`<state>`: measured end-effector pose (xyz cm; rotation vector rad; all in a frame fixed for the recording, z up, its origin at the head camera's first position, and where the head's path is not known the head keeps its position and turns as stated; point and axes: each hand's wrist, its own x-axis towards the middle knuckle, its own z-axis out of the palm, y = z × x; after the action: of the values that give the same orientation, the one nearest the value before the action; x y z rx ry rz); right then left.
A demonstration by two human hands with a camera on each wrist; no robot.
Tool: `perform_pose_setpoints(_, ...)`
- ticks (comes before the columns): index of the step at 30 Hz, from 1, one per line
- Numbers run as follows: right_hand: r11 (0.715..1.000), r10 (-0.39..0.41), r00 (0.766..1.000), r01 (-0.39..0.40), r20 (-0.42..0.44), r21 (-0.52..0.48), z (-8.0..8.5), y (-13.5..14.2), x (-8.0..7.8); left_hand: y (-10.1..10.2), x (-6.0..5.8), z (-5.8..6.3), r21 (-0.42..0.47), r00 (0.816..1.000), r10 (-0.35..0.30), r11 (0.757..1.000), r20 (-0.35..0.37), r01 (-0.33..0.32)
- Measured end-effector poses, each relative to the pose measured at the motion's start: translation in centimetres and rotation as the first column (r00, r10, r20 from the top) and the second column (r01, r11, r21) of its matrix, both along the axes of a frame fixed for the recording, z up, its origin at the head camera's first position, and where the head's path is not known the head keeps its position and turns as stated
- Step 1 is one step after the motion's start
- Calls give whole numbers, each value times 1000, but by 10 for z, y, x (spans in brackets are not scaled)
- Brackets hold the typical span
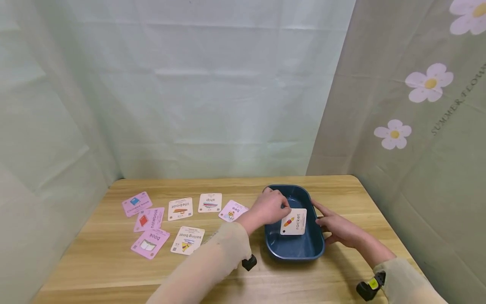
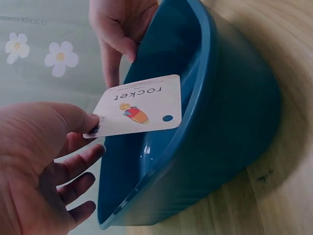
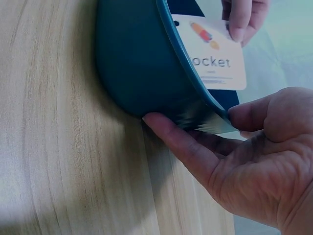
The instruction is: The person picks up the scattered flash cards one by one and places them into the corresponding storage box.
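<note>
My left hand (image 1: pixel 268 207) pinches a white rocket flashcard (image 1: pixel 293 226) by its edge, between thumb and forefinger. In the left wrist view the other fingers of that hand are spread apart below the card. The card hangs over the opening of a deep blue plastic basin (image 1: pixel 295 252), tilted in the left wrist view. At the basin's right side is my right hand (image 1: pixel 339 230). In the right wrist view its thumb lies at the rim and its forefinger runs along the outer wall near the bottom; the remaining fingers are partly hidden.
Several flashcards lie on the wooden table (image 1: pixel 110 270) left of the basin: bee (image 1: pixel 230 211), ship (image 1: pixel 210 203), lifeboat (image 1: pixel 180 209), sailing boat (image 1: pixel 187 240), book (image 1: pixel 150 243), notebook (image 1: pixel 149 219) and another pink card (image 1: pixel 137 204). Curtains (image 1: pixel 228 105) surround the table's back and sides.
</note>
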<state>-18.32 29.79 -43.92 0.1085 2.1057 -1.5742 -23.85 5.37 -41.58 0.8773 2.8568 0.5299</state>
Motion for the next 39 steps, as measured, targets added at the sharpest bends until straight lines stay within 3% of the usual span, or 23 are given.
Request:
perform_pose_setpoints(13, 998, 49, 999, -50, -12, -25, 0, -1, -1, 18, -2, -8, -68, 999, -26, 997, 23, 28)
perform_pose_setpoints(26, 999, 46, 999, -47, -17, -19, -2, -2, -2, 22, -1, -16, -176, 1000, -4, 984, 4, 5)
perform_pose_setpoints(33, 999, 41, 999, -41, -19, -8, 0, 0, -2, 21, 1, -16, -172, 1000, -1, 985, 10, 3)
perform_pose_setpoints(39, 1000, 23, 1000, -23, -12, -5, 0, 0, -1, 18, 1, -16, -136, 1000, -10, 991, -29, 6)
